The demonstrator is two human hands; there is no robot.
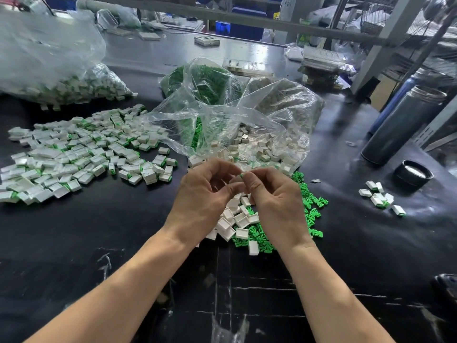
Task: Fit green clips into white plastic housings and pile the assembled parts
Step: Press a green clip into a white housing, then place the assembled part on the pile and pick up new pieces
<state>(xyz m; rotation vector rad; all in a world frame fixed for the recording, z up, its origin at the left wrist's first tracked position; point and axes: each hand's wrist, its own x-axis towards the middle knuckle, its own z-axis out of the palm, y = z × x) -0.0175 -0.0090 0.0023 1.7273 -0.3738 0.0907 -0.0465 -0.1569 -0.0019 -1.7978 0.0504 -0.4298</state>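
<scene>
Hands meet over the loose parts: left hand (205,194) pinches a white housing (237,180), right hand (274,196) pinches a green clip (241,175) against it. Below lie loose housings (235,219) and clips (309,206). Farther left, the assembled pile (81,152); behind, clear bags (222,120).

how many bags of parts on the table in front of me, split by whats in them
bag of green clips: 1
bag of white housings: 1
bag of white-and-green parts: 1
total: 3
</scene>
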